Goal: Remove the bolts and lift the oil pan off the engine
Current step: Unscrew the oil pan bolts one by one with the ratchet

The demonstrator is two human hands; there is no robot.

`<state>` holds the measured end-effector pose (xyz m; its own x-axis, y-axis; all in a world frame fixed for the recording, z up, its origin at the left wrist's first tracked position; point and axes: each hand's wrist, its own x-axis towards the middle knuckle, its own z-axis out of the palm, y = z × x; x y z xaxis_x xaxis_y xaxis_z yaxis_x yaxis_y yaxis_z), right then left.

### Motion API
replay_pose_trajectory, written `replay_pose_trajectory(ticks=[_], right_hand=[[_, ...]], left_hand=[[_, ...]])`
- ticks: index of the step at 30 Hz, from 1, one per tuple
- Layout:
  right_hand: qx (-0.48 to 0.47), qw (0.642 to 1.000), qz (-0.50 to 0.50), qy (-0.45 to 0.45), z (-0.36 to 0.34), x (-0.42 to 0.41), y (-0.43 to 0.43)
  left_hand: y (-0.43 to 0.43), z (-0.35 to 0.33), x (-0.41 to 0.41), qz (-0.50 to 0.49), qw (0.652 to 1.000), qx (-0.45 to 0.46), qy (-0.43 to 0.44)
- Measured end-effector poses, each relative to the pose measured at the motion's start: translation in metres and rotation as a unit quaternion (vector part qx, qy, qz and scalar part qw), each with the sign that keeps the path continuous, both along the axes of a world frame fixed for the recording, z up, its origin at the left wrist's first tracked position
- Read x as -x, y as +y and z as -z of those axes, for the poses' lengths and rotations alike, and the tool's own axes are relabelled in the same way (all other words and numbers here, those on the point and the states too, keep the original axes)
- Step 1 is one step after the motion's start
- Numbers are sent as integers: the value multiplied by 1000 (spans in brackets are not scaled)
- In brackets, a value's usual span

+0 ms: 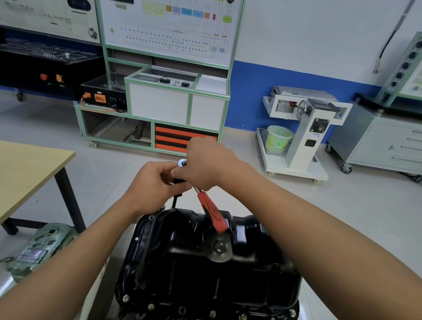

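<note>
A black oil pan (207,272) sits upside down on the engine, low in the middle of the view. Several bolts (213,313) line its near flange, and a drain plug (219,247) shows on its top. Above the pan's far edge, both my hands meet on a ratchet wrench with a red handle (210,209). My right hand (204,163) grips the wrench near its silver head (182,162). My left hand (155,187) pinches the black socket part just below that head. A thin black rod (175,200) hangs down under my left hand.
A wooden table (4,183) stands at the left. A green metal casting (37,248) lies on the floor beside the engine. Farther back are a green-framed training bench (159,96), a white engine stand with a bucket (299,135) and a grey drawer cabinet (395,146).
</note>
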<state>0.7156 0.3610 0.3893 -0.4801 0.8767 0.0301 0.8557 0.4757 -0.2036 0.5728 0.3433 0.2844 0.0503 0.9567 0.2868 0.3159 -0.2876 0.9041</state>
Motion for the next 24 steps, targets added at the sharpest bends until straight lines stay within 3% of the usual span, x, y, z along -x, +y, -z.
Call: replay_pose_trajectory(ticks=[8,16,19,24], right_hand=[[-68,991,-51,-101,-6,1,0],[-5,979,-169,-116,-11,-5,1],[3,983,-162,-87,-8,-7,2],[-79,994,-70,-37,7,-16,3]], left_hand=[[-3,-14,14,74,996,29,29],[-4,-11,18,33,999,40,2],[-6,-8,19,25,999,38,-14],[-9,-5,16,2,999,20,-35]])
